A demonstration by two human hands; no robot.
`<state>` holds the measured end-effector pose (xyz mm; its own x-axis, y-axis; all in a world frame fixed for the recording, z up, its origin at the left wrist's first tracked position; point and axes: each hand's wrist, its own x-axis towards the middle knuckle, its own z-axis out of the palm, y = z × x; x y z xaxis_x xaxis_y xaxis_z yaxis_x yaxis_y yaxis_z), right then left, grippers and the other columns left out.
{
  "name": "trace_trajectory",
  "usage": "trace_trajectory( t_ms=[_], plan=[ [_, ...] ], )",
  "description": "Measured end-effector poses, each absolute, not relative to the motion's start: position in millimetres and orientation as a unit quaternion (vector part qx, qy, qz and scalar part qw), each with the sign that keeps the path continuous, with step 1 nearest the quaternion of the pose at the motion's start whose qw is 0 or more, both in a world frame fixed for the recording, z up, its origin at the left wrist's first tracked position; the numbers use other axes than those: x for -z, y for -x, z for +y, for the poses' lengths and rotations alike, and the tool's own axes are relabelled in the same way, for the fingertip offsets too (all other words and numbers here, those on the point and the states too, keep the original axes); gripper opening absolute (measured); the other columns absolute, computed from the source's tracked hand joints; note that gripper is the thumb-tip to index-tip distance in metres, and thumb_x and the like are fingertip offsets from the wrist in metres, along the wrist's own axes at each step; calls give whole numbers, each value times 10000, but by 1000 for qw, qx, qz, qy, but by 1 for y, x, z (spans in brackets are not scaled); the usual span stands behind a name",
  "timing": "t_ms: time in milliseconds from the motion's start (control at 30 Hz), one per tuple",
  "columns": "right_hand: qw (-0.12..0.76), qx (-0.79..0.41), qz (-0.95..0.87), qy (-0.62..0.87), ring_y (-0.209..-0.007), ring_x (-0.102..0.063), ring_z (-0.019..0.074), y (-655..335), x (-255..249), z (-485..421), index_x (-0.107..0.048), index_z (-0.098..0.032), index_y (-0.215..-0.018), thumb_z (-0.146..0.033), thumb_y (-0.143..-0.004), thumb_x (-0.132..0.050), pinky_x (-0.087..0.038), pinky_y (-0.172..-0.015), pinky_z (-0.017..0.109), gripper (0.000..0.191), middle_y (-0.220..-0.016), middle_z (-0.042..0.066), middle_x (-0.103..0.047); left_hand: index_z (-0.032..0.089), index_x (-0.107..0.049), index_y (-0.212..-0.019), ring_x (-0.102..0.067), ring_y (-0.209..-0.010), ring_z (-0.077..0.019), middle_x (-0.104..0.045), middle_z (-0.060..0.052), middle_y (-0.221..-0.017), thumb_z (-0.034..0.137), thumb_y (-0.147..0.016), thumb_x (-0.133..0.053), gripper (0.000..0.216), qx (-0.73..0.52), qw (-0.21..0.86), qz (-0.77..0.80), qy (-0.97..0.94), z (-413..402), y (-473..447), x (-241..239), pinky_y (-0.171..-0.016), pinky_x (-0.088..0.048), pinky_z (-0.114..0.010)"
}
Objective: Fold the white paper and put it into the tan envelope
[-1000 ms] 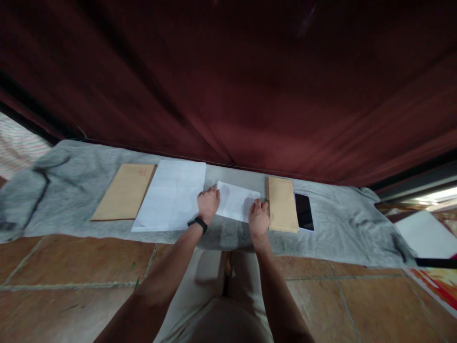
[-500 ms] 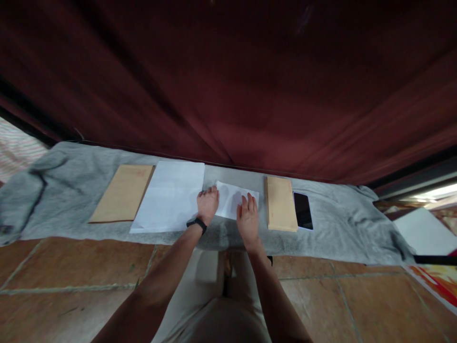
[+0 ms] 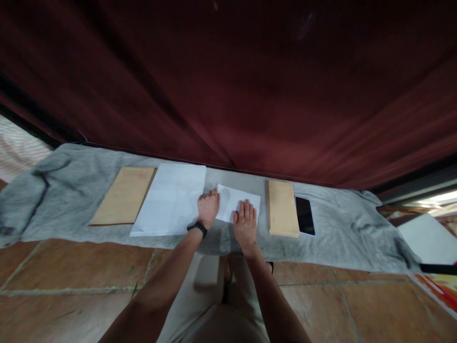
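A small folded white paper (image 3: 233,199) lies on a grey cloth (image 3: 339,224) on the floor. My left hand (image 3: 207,208), with a black wristband, rests at the paper's left edge with its fingers curled down on it. My right hand (image 3: 244,224) lies flat on the paper's near edge, fingers stretched out and together. A large white sheet (image 3: 170,200) lies just left of my left hand.
A brown envelope (image 3: 124,195) lies at the left of the cloth, a narrower brown envelope (image 3: 282,207) to the right of my hands, and a dark phone (image 3: 304,215) beside it. A dark red curtain (image 3: 228,81) hangs behind. Tiled floor (image 3: 71,271) is in front.
My right hand has slid left from the paper's right edge near the narrow envelope and flattened out on the paper's near edge. My left hand has stayed in place.
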<state>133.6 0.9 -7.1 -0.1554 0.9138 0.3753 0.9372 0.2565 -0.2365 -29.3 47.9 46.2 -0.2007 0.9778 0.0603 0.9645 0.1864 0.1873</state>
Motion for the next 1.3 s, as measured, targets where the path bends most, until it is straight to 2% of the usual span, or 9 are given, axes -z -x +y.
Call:
trace_trajectory(
  t_ms=[100, 200, 367, 500, 633, 767, 967, 1167, 1300],
  plan=[
    [223, 29, -760, 610, -1476, -380, 329, -133, 7, 0, -406, -71, -1538, -312, -1063, -399, -345, -1181, 545, 533, -1586, 234, -398, 133, -629, -1219, -690, -1041, -283, -731, -161, -1061, 263, -1036, -375, 340, -118, 9, 775, -621, 44, 28, -46, -971, -452, -414],
    [226, 30, -758, 611, -1471, -387, 325, -132, 6, 0, -418, -74, -1532, -299, -1059, -391, -345, -1177, 546, 524, -1585, 231, -402, 115, -570, -1350, -601, -1231, -312, -652, -193, -1294, 235, -1022, -385, 396, -169, -37, 742, -648, 36, 17, -42, -1066, -415, -466],
    [223, 32, -763, 605, -1480, -375, 311, -132, 4, 0, -427, -71, -1529, -162, -1024, -328, -325, -1180, 535, 523, -1571, 224, -428, 168, -526, -1444, -360, -1491, -261, -452, -102, -1582, 314, -1037, -397, 450, -203, 13, 602, -772, 24, -15, -25, -1227, -294, -443],
    [224, 27, -764, 605, -1469, -392, 310, -134, 4, -3, -451, -79, -1517, -154, -1017, -323, -314, -1180, 533, 521, -1559, 211, -453, 135, -493, -1482, -329, -1513, -266, -430, -127, -1596, 373, -1043, -374, 513, -170, 36, 625, -761, 23, -19, -14, -1248, -264, -467],
    [226, 2, -750, 621, -1458, -412, 299, -137, 3, 3, -505, -90, -1478, -237, -1050, -329, -327, -1178, 517, 485, -1540, 198, -485, 171, -464, -1514, -278, -1538, -258, -390, -98, -1624, 333, -1048, -336, 510, -152, 26, 633, -758, 23, -10, -10, -1262, -230, -478],
    [224, -48, -764, 603, -1472, -400, 255, -130, -2, 26, -574, -78, -1409, -208, -1056, -288, -321, -1199, 472, 473, -1494, 188, -542, 182, -413, -1545, -225, -1556, -264, -356, -102, -1641, 289, -1029, -346, 530, -148, 25, 629, -763, 23, -5, -5, -1258, -220, -511],
    [210, -67, -788, 575, -1488, -376, 218, -114, -5, 52, -546, -115, -1448, -274, -1079, -292, -291, -1224, 449, 475, -1547, 149, -490, 122, -369, -1563, -198, -1562, -266, -337, -127, -1647, 160, -977, -342, 588, -126, 27, 621, -773, 25, -5, -3, -1263, -211, -491],
    [180, -5, -771, 611, -1505, -340, 266, -138, 3, 41, -453, -112, -1519, -322, -1077, -350, -266, -1220, 503, 500, -1601, 185, -392, 130, -419, -1536, -235, -1553, -244, -365, -103, -1636, 259, -1036, -290, 532, -149, 34, 639, -754, 24, -7, -5, -1270, -212, -473],
    [172, 25, -761, 625, -1492, -359, 298, -153, 6, 32, -417, -94, -1537, -346, -1073, -393, -307, -1194, 517, 528, -1601, 220, -376, 158, -432, -1530, -243, -1551, -250, -362, -94, -1638, 285, -1032, -308, 529, -167, 40, 653, -737, 27, -9, -3, -1269, -205, -477]
  ],
)
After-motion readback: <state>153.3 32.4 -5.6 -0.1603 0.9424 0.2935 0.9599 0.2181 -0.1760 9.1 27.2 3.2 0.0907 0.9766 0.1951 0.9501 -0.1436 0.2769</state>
